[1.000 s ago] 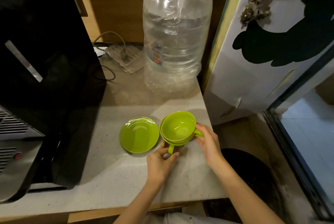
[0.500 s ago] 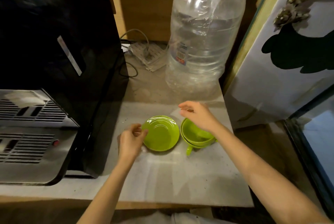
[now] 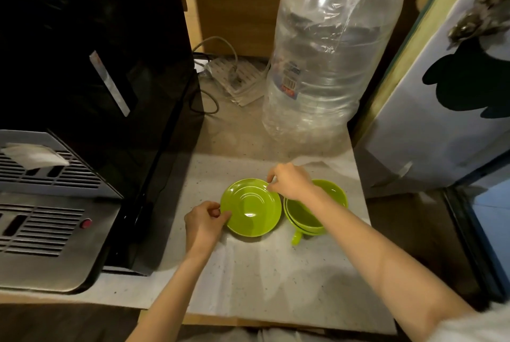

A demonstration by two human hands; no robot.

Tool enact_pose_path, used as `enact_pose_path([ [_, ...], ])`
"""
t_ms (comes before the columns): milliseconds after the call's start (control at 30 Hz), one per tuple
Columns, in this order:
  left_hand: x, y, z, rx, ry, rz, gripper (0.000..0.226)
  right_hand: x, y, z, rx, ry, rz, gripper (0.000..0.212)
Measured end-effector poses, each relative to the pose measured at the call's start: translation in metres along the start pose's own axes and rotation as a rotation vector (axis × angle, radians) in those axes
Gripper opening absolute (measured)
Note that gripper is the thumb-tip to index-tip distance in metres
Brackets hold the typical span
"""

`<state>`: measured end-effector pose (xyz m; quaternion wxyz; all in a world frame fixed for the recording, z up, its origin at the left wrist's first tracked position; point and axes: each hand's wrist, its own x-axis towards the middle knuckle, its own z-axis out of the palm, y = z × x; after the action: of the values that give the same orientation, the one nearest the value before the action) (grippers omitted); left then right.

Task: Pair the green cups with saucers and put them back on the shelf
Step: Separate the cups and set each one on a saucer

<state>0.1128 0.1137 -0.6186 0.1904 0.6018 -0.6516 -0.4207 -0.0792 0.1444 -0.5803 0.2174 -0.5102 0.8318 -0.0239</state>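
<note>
Both hands on the green saucer (image 3: 251, 207), which sits flat on the speckled light surface (image 3: 276, 272), roughly centre. Left hand (image 3: 202, 224) comes in from bottom-left, forearm angled up and right, knuckles up, fingers curled, thumb and fingertips pinching the saucer's left rim. Right hand (image 3: 289, 181) reaches across from bottom-right, forearm running diagonally over the cups, wrist bent down, fingertips pinching the saucer's far-right rim. Can't tell if the saucer is one piece or a stack; only one rim edge is readable. Green cups (image 3: 303, 217) sit just right of the saucer, touching or nearly touching its edge, nested one in the other going by the double rim; one handle (image 3: 296, 238) sticks out toward the near side. Right forearm covers the middle of the cups, not clearly touching them. Big clear water bottle (image 3: 325, 60), wrapped in plastic film, stands upright behind the cups at the back of the surface. Black appliance (image 3: 96, 65) with a metal grille tray (image 3: 41, 217) fills the left side; a white power strip (image 3: 237, 79) with cables lies at the back between it and the bottle. White door panel (image 3: 441, 93) on the right.
</note>
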Motion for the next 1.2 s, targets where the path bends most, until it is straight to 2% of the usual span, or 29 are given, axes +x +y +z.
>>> enact_pose_path([
  [267, 0.002, 0.001, -0.003, -0.048, -0.006, -0.07, 0.018, -0.001, -0.004, 0.004, 0.103, 0.013, 0.047, 0.022],
  [500, -0.016, -0.009, -0.037, -0.141, 0.034, -0.102, 0.023, -0.021, -0.024, -0.006, 0.315, 0.057, -0.034, 0.022],
  [600, -0.032, -0.02, -0.053, -0.196, 0.009, -0.088, 0.023, -0.041, -0.033, 0.003, 0.36, 0.06, -0.049, 0.021],
  [700, -0.049, -0.029, -0.061, -0.146, -0.004, -0.028, 0.02, -0.062, -0.035, 0.02, 0.402, 0.068, -0.038, 0.023],
  [867, -0.066, -0.046, -0.063, -0.04, 0.032, 0.057, 0.019, -0.093, -0.031, 0.052, 0.486, 0.036, 0.027, 0.021],
  [1000, -0.073, -0.056, -0.059, -0.003, -0.004, 0.074, 0.019, -0.109, -0.024, 0.078, 0.715, -0.012, 0.143, 0.014],
  [1200, -0.079, -0.065, -0.045, 0.013, -0.053, 0.08, 0.017, -0.121, -0.012, 0.096, 0.839, -0.02, 0.249, 0.012],
])
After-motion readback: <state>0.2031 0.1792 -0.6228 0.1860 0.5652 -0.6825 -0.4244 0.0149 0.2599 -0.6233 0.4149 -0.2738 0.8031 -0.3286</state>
